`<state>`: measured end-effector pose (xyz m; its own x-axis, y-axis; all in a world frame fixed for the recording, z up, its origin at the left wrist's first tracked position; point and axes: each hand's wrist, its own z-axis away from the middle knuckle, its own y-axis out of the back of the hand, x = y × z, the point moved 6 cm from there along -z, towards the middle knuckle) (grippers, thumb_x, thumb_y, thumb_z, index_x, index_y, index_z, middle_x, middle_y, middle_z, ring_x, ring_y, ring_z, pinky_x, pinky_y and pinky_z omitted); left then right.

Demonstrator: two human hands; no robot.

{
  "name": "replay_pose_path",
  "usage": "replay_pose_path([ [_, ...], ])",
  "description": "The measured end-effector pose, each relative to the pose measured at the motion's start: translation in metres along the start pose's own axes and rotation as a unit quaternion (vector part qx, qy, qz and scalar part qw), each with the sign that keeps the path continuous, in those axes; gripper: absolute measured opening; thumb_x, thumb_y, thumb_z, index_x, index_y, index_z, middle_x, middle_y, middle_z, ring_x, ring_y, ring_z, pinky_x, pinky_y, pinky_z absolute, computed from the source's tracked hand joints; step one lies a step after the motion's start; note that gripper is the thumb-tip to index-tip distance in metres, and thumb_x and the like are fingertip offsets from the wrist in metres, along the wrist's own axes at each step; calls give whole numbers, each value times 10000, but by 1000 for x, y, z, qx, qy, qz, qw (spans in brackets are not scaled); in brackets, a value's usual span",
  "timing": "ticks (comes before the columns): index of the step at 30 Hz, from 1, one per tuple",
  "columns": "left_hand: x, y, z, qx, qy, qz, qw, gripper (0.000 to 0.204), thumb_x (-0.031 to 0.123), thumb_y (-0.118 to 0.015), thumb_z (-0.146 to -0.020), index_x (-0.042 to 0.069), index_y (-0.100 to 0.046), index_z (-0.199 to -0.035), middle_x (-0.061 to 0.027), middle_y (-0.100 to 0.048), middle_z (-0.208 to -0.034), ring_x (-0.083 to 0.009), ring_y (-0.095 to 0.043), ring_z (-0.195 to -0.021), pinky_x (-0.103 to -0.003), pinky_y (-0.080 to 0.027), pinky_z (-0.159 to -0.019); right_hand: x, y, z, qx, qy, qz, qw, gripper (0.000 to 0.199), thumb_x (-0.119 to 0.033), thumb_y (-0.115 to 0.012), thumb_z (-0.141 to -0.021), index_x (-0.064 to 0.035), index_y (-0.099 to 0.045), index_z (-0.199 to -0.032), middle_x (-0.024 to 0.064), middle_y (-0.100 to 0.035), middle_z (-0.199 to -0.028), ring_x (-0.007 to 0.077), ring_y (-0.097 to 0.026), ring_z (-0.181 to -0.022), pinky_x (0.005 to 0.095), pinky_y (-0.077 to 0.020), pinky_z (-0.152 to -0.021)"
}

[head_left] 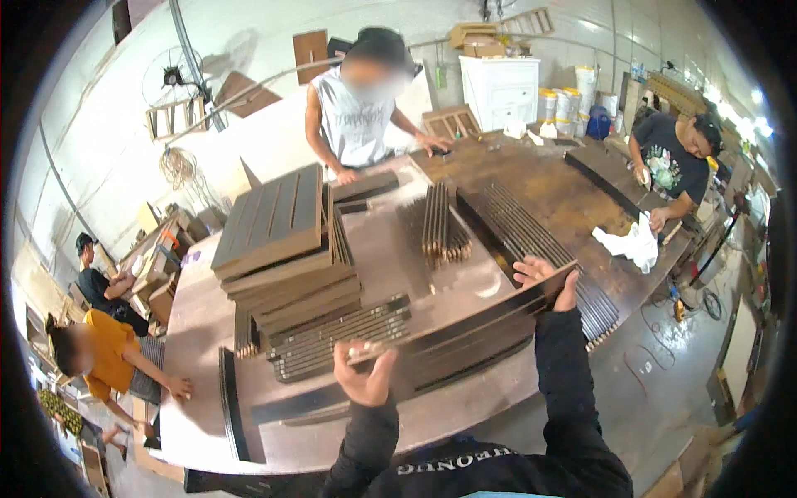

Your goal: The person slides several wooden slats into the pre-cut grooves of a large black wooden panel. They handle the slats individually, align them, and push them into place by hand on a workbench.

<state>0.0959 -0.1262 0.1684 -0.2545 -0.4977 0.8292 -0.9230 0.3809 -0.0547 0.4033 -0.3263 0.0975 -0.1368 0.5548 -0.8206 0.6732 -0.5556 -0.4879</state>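
A long dark-brown wooden board [465, 322] is held up by its two ends. My left hand [365, 378] grips the near left end, with the thumb along the near side and the fingers behind. My right hand [548, 282] grips the far right end between thumb and fingers. Beneath it lies a stack of similar dark boards [486, 365] at the table's near edge. Beyond my left hand is a row of dark slats [339, 336] lying side by side. Dark rods [598, 311] with pale ends lie just past my right hand.
A tall stack of dark slatted panels [278, 216] stands on the left of the table. Farther back lies a bundle of rods [446, 224]. Co-workers stand across the table, at the right near a white cloth [631, 245], and at the left. One dark strip [232, 402] lies front left.
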Motion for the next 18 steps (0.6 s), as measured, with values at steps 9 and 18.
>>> replay_pose_path([
  [9,-10,-7,-16,-103,61,112,986,573,32,-771,-535,35,-481,-1030,4,-522,-826,-74,-498,-698,-206,-422,-630,-104,-14,25,254,398,344,812,753,-588,-372,-832,10,-335,-1288,174,-391,-1315,310,-399,-1193,424,-268,-1011],
  [18,-44,-2,1,-184,163,96,965,274,82,-748,-614,6,-588,-824,-28,-609,-739,-99,-545,-650,-240,-447,-599,-58,-364,59,-389,385,461,698,581,-465,-616,-727,-75,-505,-1144,128,-493,-1182,300,-391,-1193,485,-246,-1006],
])
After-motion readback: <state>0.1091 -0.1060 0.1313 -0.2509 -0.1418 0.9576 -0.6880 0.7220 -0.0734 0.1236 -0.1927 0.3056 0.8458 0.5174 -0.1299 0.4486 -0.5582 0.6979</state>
